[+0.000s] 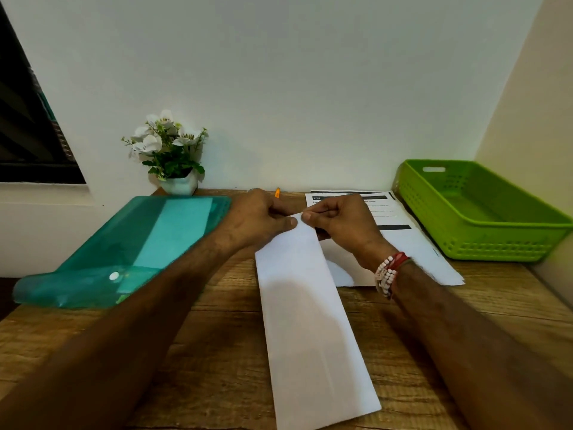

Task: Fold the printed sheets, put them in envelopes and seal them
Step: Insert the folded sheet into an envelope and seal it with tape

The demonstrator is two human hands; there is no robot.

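Pinching the far end of a long white paper (310, 321) at frame centre, our left hand (260, 218) and right hand (341, 225) meet thumb to thumb, fingers curled on it. The rest of the paper lies on the wooden table (217, 352), running toward the lower edge. At left, a teal translucent folder (93, 262) holds a pale sheet (176, 231). Printed sheets (415, 243) lie beside a green basket (496, 248) at right.

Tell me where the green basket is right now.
In the head view, the green basket sits at the far right of the wooden table, in the corner by the walls, just right of the printed sheets.
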